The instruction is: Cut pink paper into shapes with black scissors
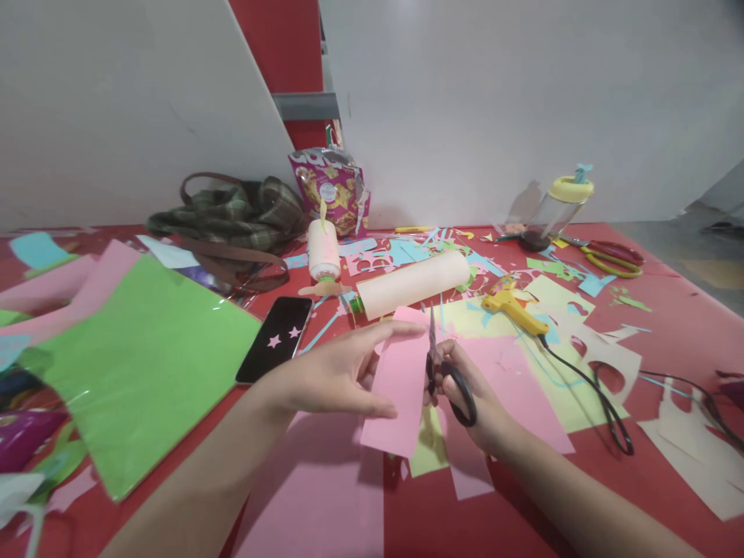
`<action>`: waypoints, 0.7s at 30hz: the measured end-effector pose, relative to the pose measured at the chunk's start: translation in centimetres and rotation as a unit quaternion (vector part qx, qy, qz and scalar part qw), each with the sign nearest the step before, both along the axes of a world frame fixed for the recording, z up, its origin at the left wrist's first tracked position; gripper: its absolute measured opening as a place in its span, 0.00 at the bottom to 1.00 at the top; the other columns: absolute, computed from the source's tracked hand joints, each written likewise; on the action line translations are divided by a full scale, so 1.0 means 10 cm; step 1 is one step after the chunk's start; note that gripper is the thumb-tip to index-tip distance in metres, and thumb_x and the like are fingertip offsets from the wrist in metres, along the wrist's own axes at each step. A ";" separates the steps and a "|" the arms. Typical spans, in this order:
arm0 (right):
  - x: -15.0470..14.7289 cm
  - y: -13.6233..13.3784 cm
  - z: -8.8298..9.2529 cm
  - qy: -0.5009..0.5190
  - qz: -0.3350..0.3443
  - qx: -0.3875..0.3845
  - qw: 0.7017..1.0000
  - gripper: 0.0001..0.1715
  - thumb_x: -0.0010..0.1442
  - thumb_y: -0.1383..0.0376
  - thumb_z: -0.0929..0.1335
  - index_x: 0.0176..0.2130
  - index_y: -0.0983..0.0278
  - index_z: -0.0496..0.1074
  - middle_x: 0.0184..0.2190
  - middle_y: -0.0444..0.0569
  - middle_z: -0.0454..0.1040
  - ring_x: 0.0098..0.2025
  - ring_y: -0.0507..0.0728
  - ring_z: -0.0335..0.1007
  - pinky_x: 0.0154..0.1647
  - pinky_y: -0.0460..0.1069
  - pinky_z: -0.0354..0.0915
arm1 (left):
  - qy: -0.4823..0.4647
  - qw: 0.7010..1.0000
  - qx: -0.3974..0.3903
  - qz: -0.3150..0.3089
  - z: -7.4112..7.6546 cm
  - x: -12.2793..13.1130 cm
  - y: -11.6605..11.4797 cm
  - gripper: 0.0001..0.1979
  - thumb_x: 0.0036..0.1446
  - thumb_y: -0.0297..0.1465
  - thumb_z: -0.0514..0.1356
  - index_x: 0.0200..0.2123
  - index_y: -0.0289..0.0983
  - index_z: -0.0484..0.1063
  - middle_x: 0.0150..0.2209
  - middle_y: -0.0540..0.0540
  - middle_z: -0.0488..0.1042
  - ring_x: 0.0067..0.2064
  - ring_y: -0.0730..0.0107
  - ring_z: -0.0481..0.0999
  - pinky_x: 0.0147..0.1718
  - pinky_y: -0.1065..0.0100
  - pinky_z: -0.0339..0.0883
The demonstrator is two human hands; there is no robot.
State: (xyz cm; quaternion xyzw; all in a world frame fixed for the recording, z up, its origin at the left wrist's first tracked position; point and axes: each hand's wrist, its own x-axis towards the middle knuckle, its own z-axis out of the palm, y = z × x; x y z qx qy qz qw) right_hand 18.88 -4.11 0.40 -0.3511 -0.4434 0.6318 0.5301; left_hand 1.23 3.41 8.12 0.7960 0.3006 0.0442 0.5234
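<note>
My left hand (342, 372) grips a narrow strip of pink paper (400, 395) between thumb and fingers, holding it above the table. Black-handled scissors (460, 394) are in my right hand (473, 403), with fingers through the loops and the blades pointing away from me. The blades stand at the right edge of the pink strip; whether they are touching it I cannot tell. Beneath my hands lie larger pink sheets (325, 488) and pale yellow paper (431, 446). A black phone (275, 339) with two small pink paper stars on it rests left of my hands.
Behind my hands lie a cream paper roll (412, 284) and a wrapped bottle-like piece (324, 248). A yellow glue gun (514, 310) trails its black cord at right. Green sheets (151, 364) cover the left. A snack bag (331, 190), plaid bag (232, 209) and clear jar (552, 217) stand along the back.
</note>
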 end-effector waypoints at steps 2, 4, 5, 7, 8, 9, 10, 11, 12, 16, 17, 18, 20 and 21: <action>0.00 0.00 -0.01 0.005 -0.005 0.001 1.000 0.18 0.50 0.53 0.65 0.32 0.60 0.53 0.24 0.41 0.61 0.25 0.50 0.60 0.26 0.46 0.55 | -0.005 1.000 -0.002 0.002 0.00 0.01 -0.01 0.36 0.41 0.28 0.61 0.53 0.46 0.50 0.44 0.49 0.60 0.26 0.80 0.59 0.22 0.76 0.55; 0.00 0.01 -0.02 0.011 -0.010 0.003 1.000 0.18 0.50 0.53 0.65 0.32 0.60 0.54 0.24 0.41 0.61 0.25 0.49 0.60 0.26 0.45 0.55 | -0.004 1.000 -0.007 0.002 0.01 0.02 -0.01 0.36 0.41 0.28 0.62 0.53 0.45 0.50 0.40 0.50 0.61 0.24 0.81 0.57 0.20 0.77 0.54; 0.00 0.01 -0.02 0.014 -0.012 0.004 1.000 0.17 0.50 0.54 0.65 0.32 0.60 0.54 0.24 0.40 0.61 0.25 0.49 0.60 0.26 0.45 0.55 | -0.004 1.000 -0.009 0.002 0.02 0.02 -0.02 0.36 0.41 0.29 0.62 0.53 0.45 0.50 0.39 0.50 0.62 0.23 0.82 0.56 0.19 0.77 0.53; 0.00 0.01 -0.01 0.019 -0.016 0.006 1.000 0.17 0.50 0.54 0.65 0.32 0.60 0.54 0.24 0.40 0.61 0.25 0.49 0.60 0.26 0.45 0.55 | -0.005 1.000 -0.008 0.006 0.03 0.03 -0.02 0.36 0.41 0.29 0.62 0.53 0.44 0.51 0.36 0.51 0.61 0.22 0.82 0.54 0.18 0.78 0.51; 0.00 0.02 -0.01 0.022 -0.015 0.006 1.000 0.17 0.50 0.54 0.65 0.32 0.60 0.54 0.24 0.40 0.61 0.25 0.48 0.60 0.26 0.45 0.55 | -0.006 1.000 -0.007 0.008 0.03 0.03 -0.02 0.36 0.40 0.28 0.62 0.53 0.44 0.51 0.35 0.51 0.61 0.22 0.83 0.54 0.18 0.78 0.51; -0.01 0.02 0.00 0.024 -0.014 0.007 1.000 0.17 0.50 0.54 0.65 0.32 0.60 0.54 0.24 0.40 0.61 0.25 0.48 0.59 0.26 0.45 0.55 | -0.008 1.000 -0.007 0.009 0.03 0.03 -0.02 0.36 0.40 0.28 0.62 0.53 0.44 0.51 0.34 0.52 0.60 0.22 0.83 0.54 0.17 0.78 0.50; -0.01 0.02 0.00 0.025 -0.012 0.008 1.000 0.17 0.50 0.54 0.65 0.32 0.60 0.54 0.24 0.40 0.61 0.25 0.48 0.59 0.26 0.45 0.54 | -0.008 1.000 -0.008 0.008 0.03 0.03 -0.02 0.36 0.40 0.27 0.62 0.53 0.44 0.51 0.33 0.52 0.60 0.22 0.83 0.54 0.17 0.78 0.50; -0.01 0.02 0.00 0.025 -0.011 0.008 1.000 0.17 0.50 0.54 0.65 0.32 0.60 0.54 0.24 0.40 0.61 0.25 0.48 0.59 0.26 0.45 0.54 | -0.009 1.000 -0.011 0.007 0.03 0.04 -0.02 0.35 0.41 0.27 0.62 0.53 0.44 0.51 0.32 0.53 0.60 0.22 0.83 0.54 0.17 0.78 0.50; -0.01 0.02 0.01 0.024 -0.011 0.008 1.000 0.17 0.50 0.54 0.65 0.32 0.60 0.54 0.24 0.40 0.61 0.25 0.49 0.59 0.26 0.45 0.54 | -0.009 1.000 -0.016 0.005 0.03 0.04 -0.02 0.35 0.41 0.27 0.62 0.53 0.44 0.51 0.31 0.53 0.59 0.22 0.83 0.53 0.17 0.78 0.49; -0.01 0.01 0.01 0.015 -0.015 0.002 1.000 0.17 0.51 0.54 0.65 0.32 0.60 0.54 0.24 0.40 0.60 0.25 0.49 0.60 0.26 0.45 0.55 | -0.010 1.000 -0.023 0.002 0.02 0.04 -0.02 0.35 0.42 0.28 0.61 0.53 0.43 0.51 0.29 0.54 0.58 0.21 0.83 0.52 0.16 0.78 0.48; 0.00 0.01 0.01 0.012 -0.015 0.001 1.000 0.17 0.51 0.54 0.65 0.32 0.60 0.54 0.24 0.40 0.61 0.25 0.49 0.60 0.26 0.45 0.55 | -0.010 1.000 -0.020 0.002 0.02 0.04 -0.02 0.35 0.41 0.27 0.61 0.53 0.43 0.51 0.29 0.54 0.58 0.21 0.83 0.52 0.16 0.78 0.48; 0.00 0.01 0.01 0.010 -0.015 0.001 1.000 0.17 0.51 0.54 0.65 0.32 0.60 0.54 0.24 0.40 0.61 0.24 0.49 0.60 0.26 0.45 0.55 | -0.010 1.000 -0.018 0.003 0.02 0.04 -0.02 0.35 0.41 0.27 0.62 0.53 0.43 0.51 0.30 0.54 0.58 0.22 0.83 0.52 0.17 0.78 0.49; 0.00 0.01 0.01 0.005 -0.016 -0.001 1.000 0.17 0.51 0.54 0.65 0.31 0.60 0.54 0.23 0.40 0.61 0.24 0.49 0.59 0.25 0.46 0.55 | -0.010 1.000 -0.013 0.006 0.02 0.04 -0.02 0.36 0.40 0.27 0.62 0.53 0.43 0.51 0.32 0.53 0.59 0.22 0.83 0.53 0.17 0.78 0.49; 0.00 0.01 0.01 0.003 -0.017 -0.002 1.000 0.17 0.51 0.54 0.65 0.31 0.60 0.53 0.23 0.40 0.61 0.24 0.49 0.59 0.25 0.46 0.55 | -0.011 1.000 -0.011 0.006 0.02 0.04 -0.02 0.36 0.40 0.27 0.62 0.53 0.43 0.51 0.33 0.53 0.59 0.22 0.83 0.53 0.17 0.78 0.49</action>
